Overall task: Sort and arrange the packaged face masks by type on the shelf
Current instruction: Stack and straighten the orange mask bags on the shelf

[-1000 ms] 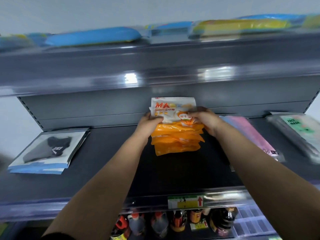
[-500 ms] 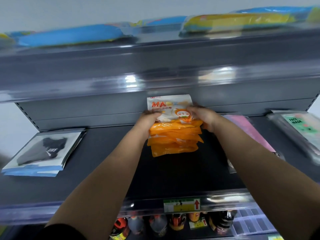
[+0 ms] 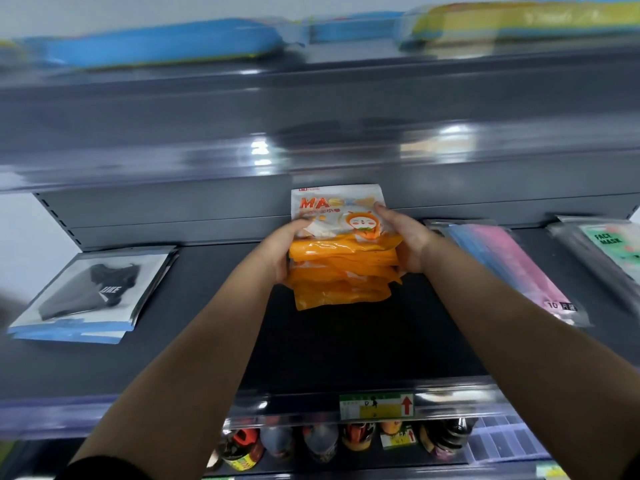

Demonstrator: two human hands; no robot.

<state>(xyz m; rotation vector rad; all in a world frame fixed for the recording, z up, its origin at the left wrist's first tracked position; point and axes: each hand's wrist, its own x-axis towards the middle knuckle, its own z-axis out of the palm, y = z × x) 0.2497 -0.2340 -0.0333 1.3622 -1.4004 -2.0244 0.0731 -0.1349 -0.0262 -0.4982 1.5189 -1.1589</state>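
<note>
Orange mask packs point(image 3: 343, 271) sit stacked on the shelf point(image 3: 346, 341), clasped between left hand point(image 3: 277, 252) and right hand point(image 3: 407, 239)

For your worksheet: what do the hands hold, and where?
Both hands, left and right, hold the orange mask packs by their side edges.

Both arms outstretched, left hand point(image 3: 277, 251) and right hand point(image 3: 405, 240) cupped inward, facing.

My orange mask packs point(image 3: 341, 271) have a white, cartoon-printed top; at three o'clock pink masks point(image 3: 512, 268), at nine black point(image 3: 91, 289).
</note>
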